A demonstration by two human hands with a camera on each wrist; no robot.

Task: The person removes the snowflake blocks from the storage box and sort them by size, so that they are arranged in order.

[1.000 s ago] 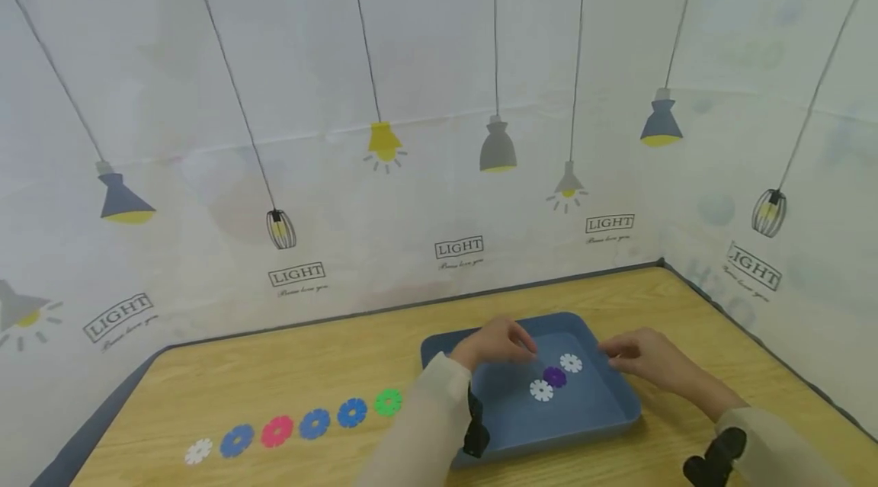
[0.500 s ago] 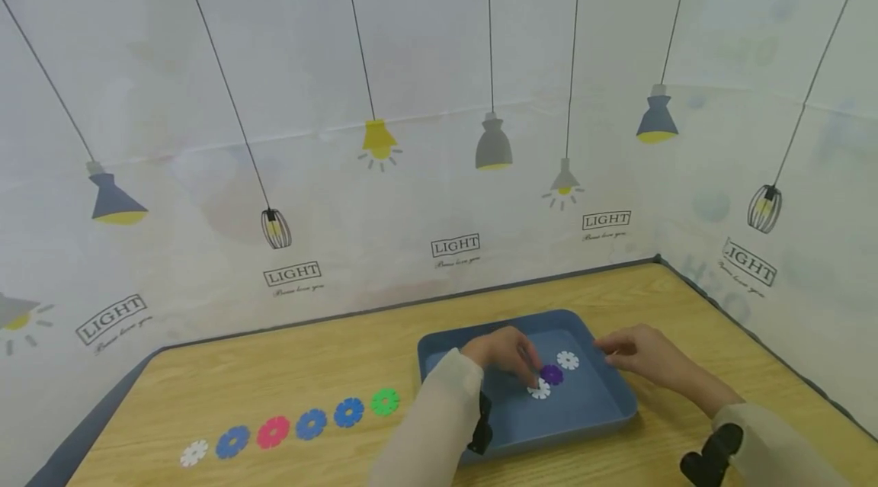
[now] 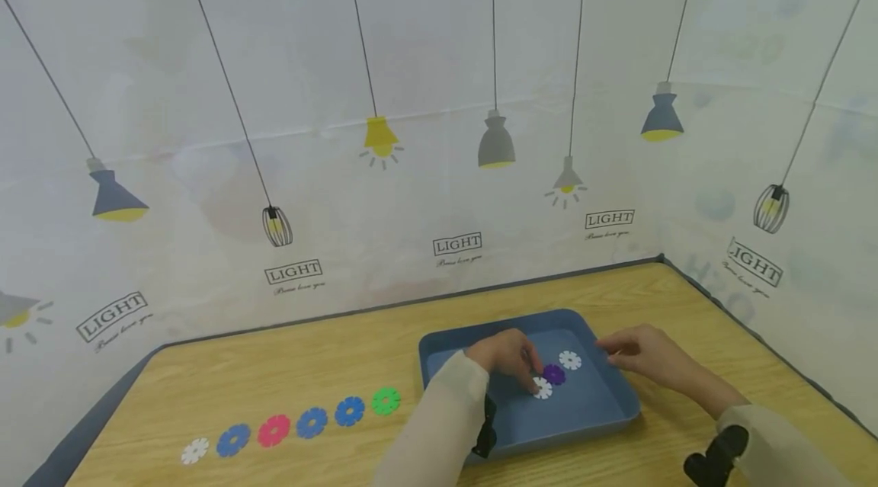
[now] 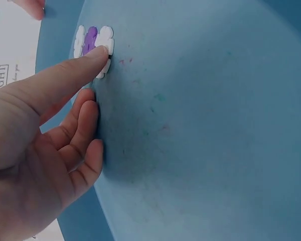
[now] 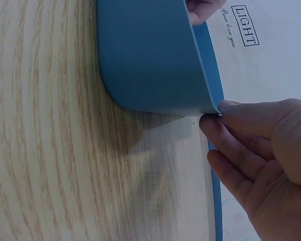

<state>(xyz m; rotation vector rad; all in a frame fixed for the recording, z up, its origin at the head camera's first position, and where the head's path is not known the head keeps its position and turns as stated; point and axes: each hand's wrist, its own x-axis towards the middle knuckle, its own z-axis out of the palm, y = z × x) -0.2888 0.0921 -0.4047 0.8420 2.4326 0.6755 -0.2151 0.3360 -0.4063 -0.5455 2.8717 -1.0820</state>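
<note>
Inside the blue plastic tray (image 3: 528, 422), three notched snowflake discs lie in a slanted line. These are the near white disc (image 3: 545, 389), a purple disc (image 3: 555, 374) in the middle and the far white disc (image 3: 570, 360). My left hand (image 3: 509, 356) reaches over the tray and pinches the near white disc at its left edge. In the left wrist view the thumb (image 4: 97, 52) lies on that disc, and the index fingertip is hidden behind it. At the tray's right side my right hand (image 5: 271, 145) grips the rim between thumb and fingers.
On the wooden table (image 3: 295, 365), left of the tray, a row of discs runs from a white disc (image 3: 195, 451) past blue discs and a pink disc (image 3: 274, 431) to a green disc (image 3: 386, 401). Lamp-printed white sheeting (image 3: 384, 243) encloses the table's back and sides.
My left hand has come down and to the right, from above the tray to the near white disc. The right hand stays at the tray's rim.
</note>
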